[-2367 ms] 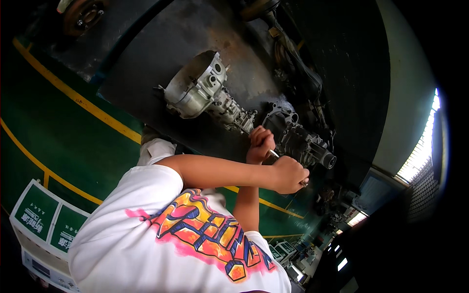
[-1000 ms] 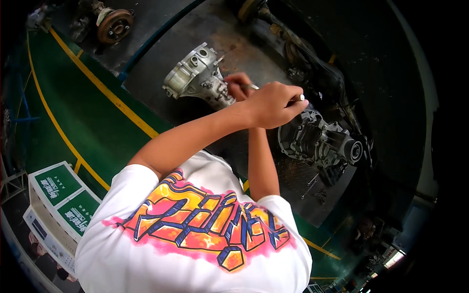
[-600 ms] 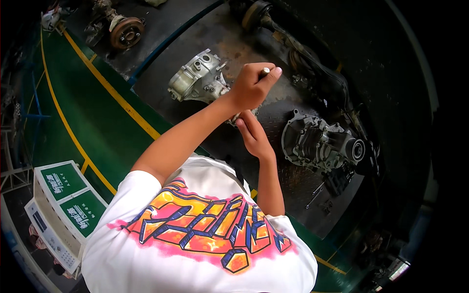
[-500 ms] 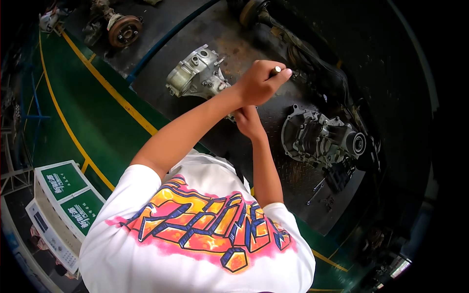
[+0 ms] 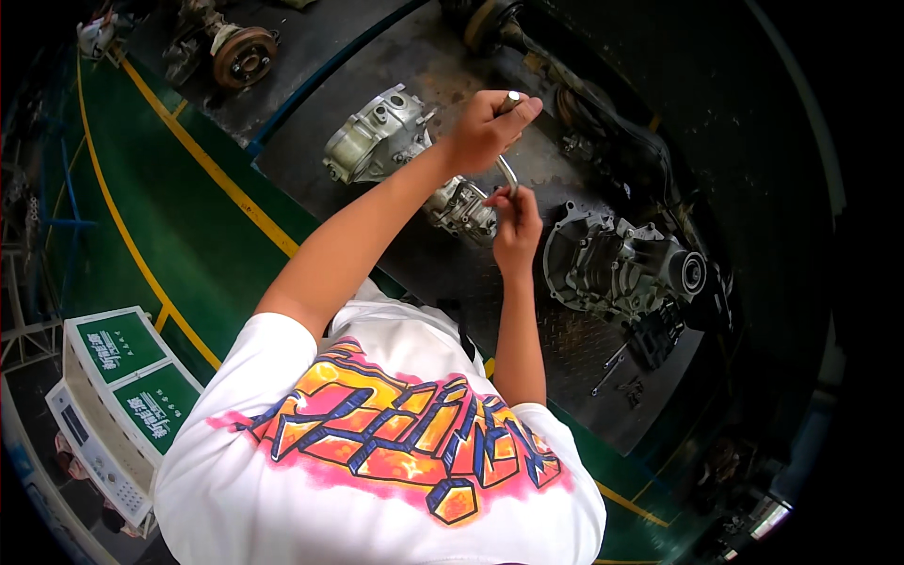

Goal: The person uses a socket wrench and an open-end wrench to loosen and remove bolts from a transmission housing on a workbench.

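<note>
A cranked, shiny metal bar (image 5: 508, 173) runs between my hands. Around its upper end, my left hand (image 5: 480, 132) is closed, and the bar's round tip sticks out above the thumb. Lower down, my right hand (image 5: 518, 224) has its fingers curled round the bar's bent part. The bar's lower end is hidden. Just left of my right hand lies a silvery ribbed metal assembly (image 5: 463, 209). My left wrist and forearm partly cover where it meets the pale cast-metal housing (image 5: 363, 141).
Another gearbox (image 5: 617, 264) rests on the dark metal worktop (image 5: 508, 311) to the right, beside a black tool case (image 5: 656, 339) and a wrench (image 5: 610, 363). A rusty wheel hub (image 5: 245, 58) is at the far left. At the lower left stands a white-and-green cabinet (image 5: 71, 414).
My left hand has moved left and away from me. The right hand has shifted right, out from beneath it, uncovering the bar's bend and the ribbed assembly.
</note>
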{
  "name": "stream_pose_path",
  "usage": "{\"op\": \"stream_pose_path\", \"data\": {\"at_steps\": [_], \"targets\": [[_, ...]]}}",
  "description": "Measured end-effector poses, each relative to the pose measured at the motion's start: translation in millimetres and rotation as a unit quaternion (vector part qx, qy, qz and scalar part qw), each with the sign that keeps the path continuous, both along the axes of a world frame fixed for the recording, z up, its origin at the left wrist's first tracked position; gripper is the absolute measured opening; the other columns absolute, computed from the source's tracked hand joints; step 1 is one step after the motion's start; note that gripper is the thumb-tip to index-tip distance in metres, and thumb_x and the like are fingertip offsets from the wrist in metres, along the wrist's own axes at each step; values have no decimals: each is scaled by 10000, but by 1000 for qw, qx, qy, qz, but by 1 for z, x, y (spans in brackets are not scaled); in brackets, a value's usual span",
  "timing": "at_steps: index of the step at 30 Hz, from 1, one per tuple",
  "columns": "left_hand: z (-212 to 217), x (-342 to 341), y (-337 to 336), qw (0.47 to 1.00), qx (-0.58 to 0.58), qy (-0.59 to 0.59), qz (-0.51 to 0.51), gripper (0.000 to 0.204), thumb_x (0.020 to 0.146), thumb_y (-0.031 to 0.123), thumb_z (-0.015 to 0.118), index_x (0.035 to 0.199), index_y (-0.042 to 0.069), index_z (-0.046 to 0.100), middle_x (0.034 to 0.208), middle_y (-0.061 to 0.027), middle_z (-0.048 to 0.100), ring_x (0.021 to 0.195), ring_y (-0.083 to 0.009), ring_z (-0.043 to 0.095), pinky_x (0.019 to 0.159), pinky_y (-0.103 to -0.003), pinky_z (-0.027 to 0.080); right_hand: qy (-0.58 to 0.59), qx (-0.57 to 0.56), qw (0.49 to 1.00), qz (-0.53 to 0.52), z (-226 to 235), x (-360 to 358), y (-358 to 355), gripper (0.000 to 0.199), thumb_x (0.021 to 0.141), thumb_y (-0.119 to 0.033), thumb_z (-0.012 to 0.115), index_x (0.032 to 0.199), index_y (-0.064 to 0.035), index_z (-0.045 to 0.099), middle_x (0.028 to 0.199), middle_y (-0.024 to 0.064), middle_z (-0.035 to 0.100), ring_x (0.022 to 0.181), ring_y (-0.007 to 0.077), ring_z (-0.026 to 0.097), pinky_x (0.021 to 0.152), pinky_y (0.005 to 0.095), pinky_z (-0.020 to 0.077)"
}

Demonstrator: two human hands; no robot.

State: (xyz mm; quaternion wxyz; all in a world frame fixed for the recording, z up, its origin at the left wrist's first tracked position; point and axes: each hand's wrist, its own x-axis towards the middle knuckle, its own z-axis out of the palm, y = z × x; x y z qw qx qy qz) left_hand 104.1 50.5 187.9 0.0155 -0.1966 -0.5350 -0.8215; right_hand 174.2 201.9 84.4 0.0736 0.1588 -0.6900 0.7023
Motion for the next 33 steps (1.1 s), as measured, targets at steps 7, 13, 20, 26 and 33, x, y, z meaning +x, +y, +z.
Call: {"op": "stream_pose_path", "data": {"at_steps": [7,13,20,26,33], "targets": [[0,-5,28,962,-261,38,-62,461,1029,341,526,671,76,405,585,69,322,586,-82,272,525,-313,279,7,127,985,120,4,2,-44,193,876,108,507,1002,-8,595,900,93,678,854,177,654,818,292,486],[17,37,26,906,-386,152,-81,417,1006,286,515,698,19,427,626,-136,358,579,-281,346,570,-384,360,-7,-17,987,159,-8,-62,-44,87,868,-49,617,953,-28,622,949,98,641,889,177,607,841,316,492],[-14,8,-8,999,24,6,-20,378,1038,213,515,694,92,417,560,58,350,491,-56,331,475,-253,274,39,61,994,-84,-13,-27,-7,113,938,78,509,1015,20,567,832,74,661,792,137,652,760,254,501],[-10,2,8,991,42,-46,-122,381,1042,257,534,708,121,411,561,75,303,472,-36,278,445,-244,212,5,16,995,-97,-16,25,-12,28,985,26,512,981,18,538,898,74,635,856,126,628,854,290,500],[-10,27,32,982,-101,21,-159,414,1039,328,536,701,121,417,572,91,311,502,-20,291,451,-245,215,80,46,993,-73,-31,59,-13,69,955,63,517,985,30,569,846,107,660,794,159,642,787,285,513]]}}
